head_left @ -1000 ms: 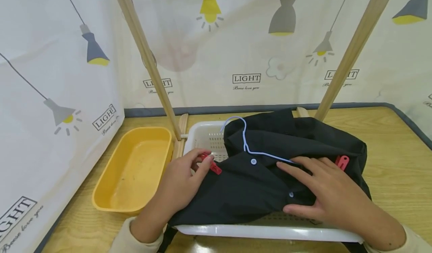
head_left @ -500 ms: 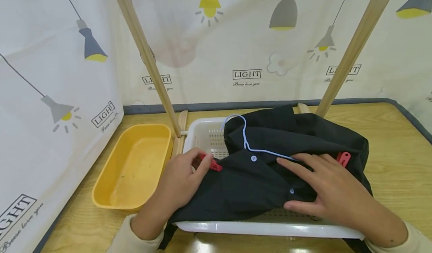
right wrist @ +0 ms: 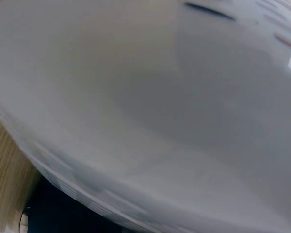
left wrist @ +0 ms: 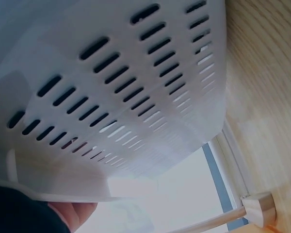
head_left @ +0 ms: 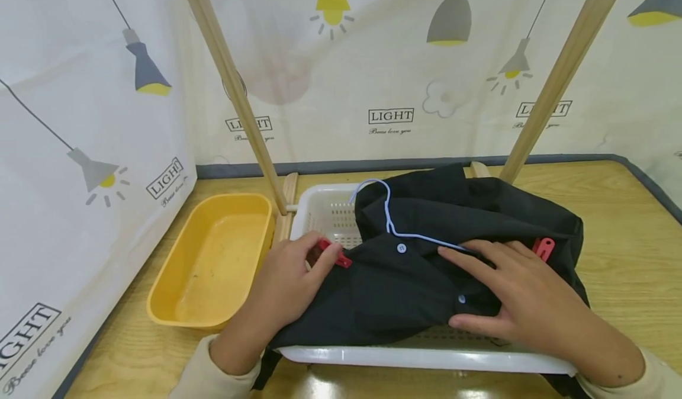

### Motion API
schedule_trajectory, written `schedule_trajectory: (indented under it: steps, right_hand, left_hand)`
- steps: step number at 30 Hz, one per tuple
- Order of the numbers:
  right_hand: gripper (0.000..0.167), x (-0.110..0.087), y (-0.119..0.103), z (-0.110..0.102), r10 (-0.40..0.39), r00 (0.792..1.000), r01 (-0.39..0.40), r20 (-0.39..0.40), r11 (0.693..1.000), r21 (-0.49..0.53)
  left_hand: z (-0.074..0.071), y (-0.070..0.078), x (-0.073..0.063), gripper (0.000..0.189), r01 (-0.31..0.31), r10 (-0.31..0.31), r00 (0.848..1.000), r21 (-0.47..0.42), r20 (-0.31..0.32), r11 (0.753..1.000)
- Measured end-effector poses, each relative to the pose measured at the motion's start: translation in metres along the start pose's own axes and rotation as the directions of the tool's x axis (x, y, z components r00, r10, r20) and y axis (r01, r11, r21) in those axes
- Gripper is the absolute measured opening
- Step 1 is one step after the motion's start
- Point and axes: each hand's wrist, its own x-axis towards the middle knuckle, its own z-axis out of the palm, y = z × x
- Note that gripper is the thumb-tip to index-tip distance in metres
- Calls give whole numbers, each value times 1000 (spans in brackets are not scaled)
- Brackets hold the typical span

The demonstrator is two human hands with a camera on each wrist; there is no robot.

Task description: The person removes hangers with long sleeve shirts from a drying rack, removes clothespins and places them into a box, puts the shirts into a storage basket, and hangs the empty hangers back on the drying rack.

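The left hand pinches a red clip at the edge of the black shirt lying under both hands in the white basket, while the right hand rests flat, fingers straight, on the shirt beside the blue hanger.

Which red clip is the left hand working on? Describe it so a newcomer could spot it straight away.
Start at the white slotted basket on the wooden table, beside the yellow tub. A black shirt on a pale blue hanger lies over it. The left hand pinches the red clip at the shirt's left edge; the other red clip sits untouched, far right.
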Motion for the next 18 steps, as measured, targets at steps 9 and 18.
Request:
schedule_trajectory:
  steps: [9,18]
  right_hand:
    - [84,1,-1,0,-4,1000,4,11,1000,1]
    - [85,1,-1,-1,5,1000,-5,26,1000,-2]
  left_hand:
    - [0,-1,-2,28,-26,27,999,17,-18,1000]
    - [1,-1,-1,23,-52,53,998,54,-16,997]
